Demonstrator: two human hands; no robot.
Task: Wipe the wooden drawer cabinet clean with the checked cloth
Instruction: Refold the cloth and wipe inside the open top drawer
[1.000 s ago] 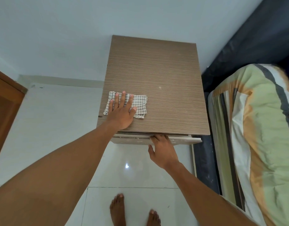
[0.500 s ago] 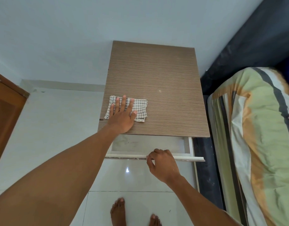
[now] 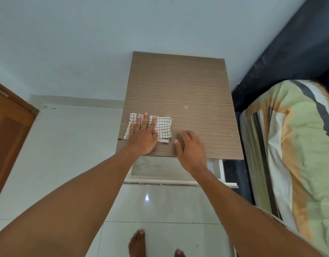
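Observation:
The wooden drawer cabinet (image 3: 187, 86) stands against the wall, seen from above. A folded white cloth with a dark check (image 3: 162, 127) lies on its top near the front left corner. My left hand (image 3: 143, 137) rests flat on the cloth with fingers spread. My right hand (image 3: 190, 153) hovers over the front edge of the top, just right of the cloth, fingers apart and slightly blurred, holding nothing. The top drawer (image 3: 160, 167) is pulled out below the front edge, its pale inside showing.
A bed with a striped green and orange blanket (image 3: 297, 145) runs along the right, close to the cabinet. A brown wooden door (image 3: 9, 130) is at the left. Pale glossy floor tiles (image 3: 67, 145) lie around, and my bare feet (image 3: 137, 243) stand below the drawer.
My right hand pulled the top drawer out, then let go of its front and rose to the cabinet top beside the cloth. My left hand stayed on the cloth.

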